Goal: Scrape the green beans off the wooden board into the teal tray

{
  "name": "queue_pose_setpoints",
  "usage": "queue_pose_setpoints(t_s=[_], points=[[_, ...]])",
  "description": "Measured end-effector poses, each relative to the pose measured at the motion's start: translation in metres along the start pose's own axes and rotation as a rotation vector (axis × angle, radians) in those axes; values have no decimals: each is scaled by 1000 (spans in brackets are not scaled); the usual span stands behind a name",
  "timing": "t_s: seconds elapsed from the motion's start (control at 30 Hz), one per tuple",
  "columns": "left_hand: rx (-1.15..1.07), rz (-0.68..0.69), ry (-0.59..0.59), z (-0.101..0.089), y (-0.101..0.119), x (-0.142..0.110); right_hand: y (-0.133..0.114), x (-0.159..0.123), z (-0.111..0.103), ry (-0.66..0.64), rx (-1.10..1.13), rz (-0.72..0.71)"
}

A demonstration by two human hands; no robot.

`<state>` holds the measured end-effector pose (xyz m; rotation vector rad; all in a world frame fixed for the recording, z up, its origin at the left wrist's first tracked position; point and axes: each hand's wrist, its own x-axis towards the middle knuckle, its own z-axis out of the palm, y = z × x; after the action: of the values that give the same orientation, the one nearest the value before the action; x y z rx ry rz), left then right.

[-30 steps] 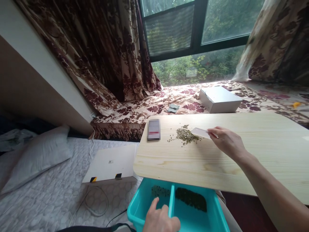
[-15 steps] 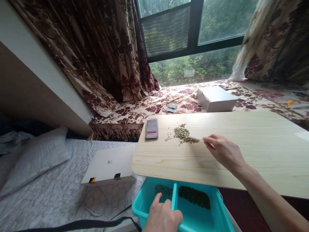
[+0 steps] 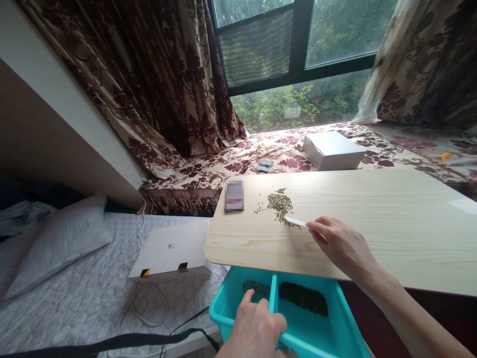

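Note:
A small heap of green beans (image 3: 279,203) lies on the pale wooden board (image 3: 372,219). My right hand (image 3: 341,244) pinches a thin white card (image 3: 296,222), whose edge touches the near side of the heap. Under the board's near edge sits a teal two-compartment bin (image 3: 335,328) with dark green beans in both sections. My left hand (image 3: 257,330) grips the bin's near rim at the divider, fingers curled over it.
A small card or packet (image 3: 234,196) lies at the board's left end. A white box (image 3: 333,149) and a grey pouch (image 3: 264,164) rest on the floral window seat. A flat white box (image 3: 171,251), cables, a black strap and a pillow (image 3: 55,238) lie on the quilted bed at left.
My right hand has drawn the white card toward me, from the far right side of the heap to its near side. The left hand stays on the bin.

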<state>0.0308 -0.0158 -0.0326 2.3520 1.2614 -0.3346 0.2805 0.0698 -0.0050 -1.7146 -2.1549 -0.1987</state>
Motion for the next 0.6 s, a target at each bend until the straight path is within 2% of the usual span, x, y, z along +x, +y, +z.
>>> queue_pose_setpoints(t_s=[0.17, 0.4, 0.6], points=[[-14, 5, 2, -6, 3, -3, -6, -4, -3, -9, 3, -22], [-47, -6, -72, -21, 8, -8, -11, -8, -5, -7, -25, -54], [-42, -11, -104, -26, 11, -9, -4, -7, -16, 77, 5, -69]])
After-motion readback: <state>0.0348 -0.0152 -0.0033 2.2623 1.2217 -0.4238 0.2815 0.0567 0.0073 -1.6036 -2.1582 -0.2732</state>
